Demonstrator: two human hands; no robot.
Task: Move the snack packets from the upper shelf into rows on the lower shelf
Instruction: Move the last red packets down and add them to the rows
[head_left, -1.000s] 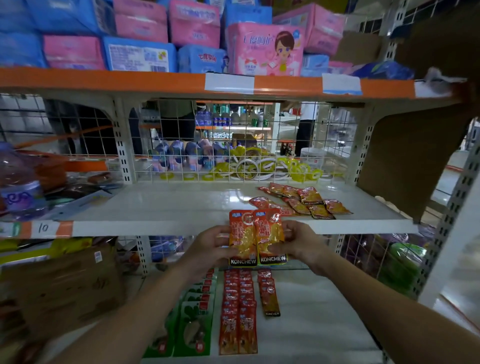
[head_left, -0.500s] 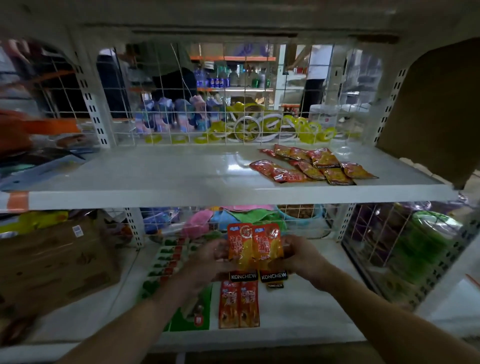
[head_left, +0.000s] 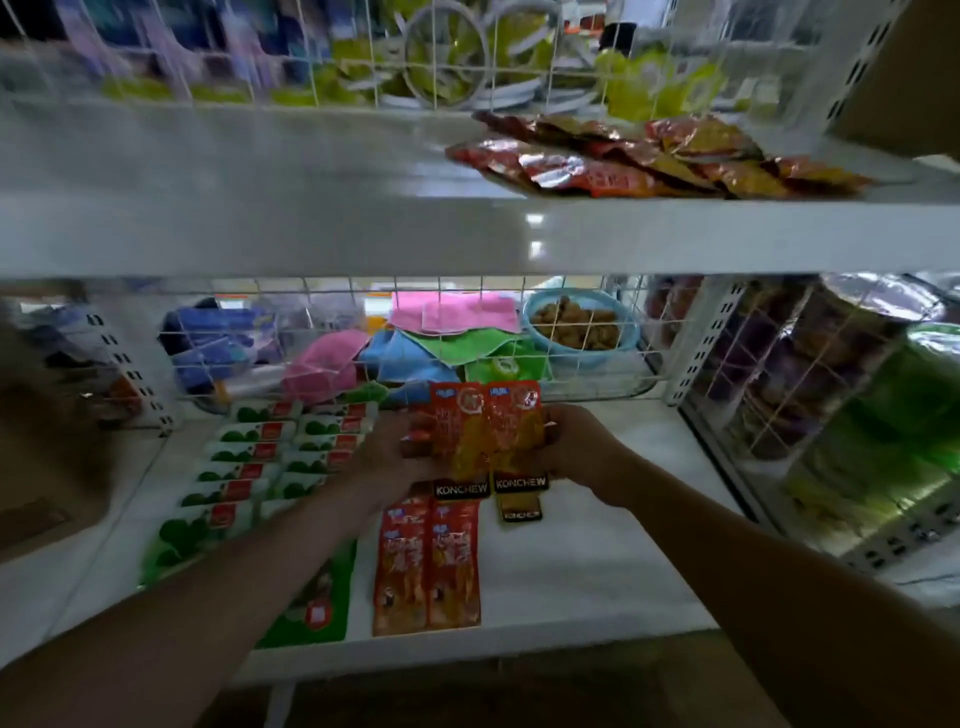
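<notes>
Two orange snack packets marked KONCHEW stand side by side, upright, held between my left hand and my right hand just above the lower shelf. Under them lie rows of red snack packets, and one more packet sits at the right of those rows, mostly hidden by the held pair. A loose pile of red and gold snack packets lies on the upper shelf at the right.
Green-and-white packets fill rows on the left of the lower shelf. A white wire grid backs it, with coloured cloths and a blue bowl behind. A wire side panel closes the right end. A cardboard box stands at left.
Both hands have carried the two packets down from the upper shelf's front edge to the lower shelf, and my view has tilted downward with them.
</notes>
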